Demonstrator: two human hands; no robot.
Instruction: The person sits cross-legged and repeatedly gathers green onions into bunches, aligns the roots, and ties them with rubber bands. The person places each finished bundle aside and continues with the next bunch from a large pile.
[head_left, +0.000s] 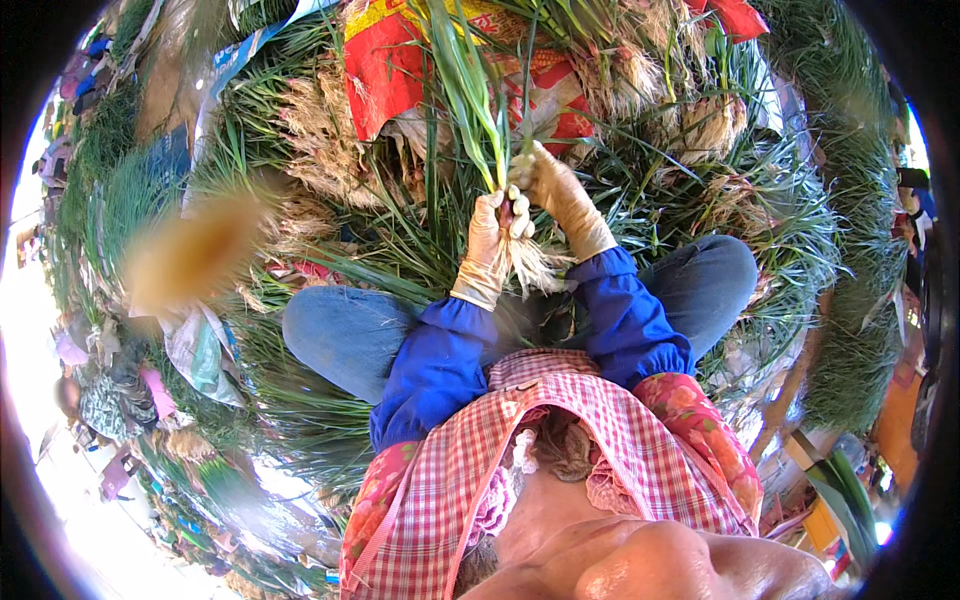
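Observation:
My left hand (484, 240), in a pale, soiled glove, is closed around the base of a small bunch of green garlic (487, 142). Its leaves point up and away from me; a reddish-purple bulb (506, 212) shows between my fingers. Pale stringy roots (531, 266) hang below that fist. My right hand (555, 187), gloved alike, is just above and to the right, its fingers curled on the bunch at a thin dark leaf. The fingertips partly hide the exact grip. Both hands are in front of my crossed legs.
Rooty garlic bundles (322, 142) lie ahead, more (709, 124) at right. Among them is a red and yellow printed sack (386, 82). Loose green leaves (420, 247) surround my knees. A woven sack (202, 352) lies left. A blurred tan shape (195, 251) covers part of the left side.

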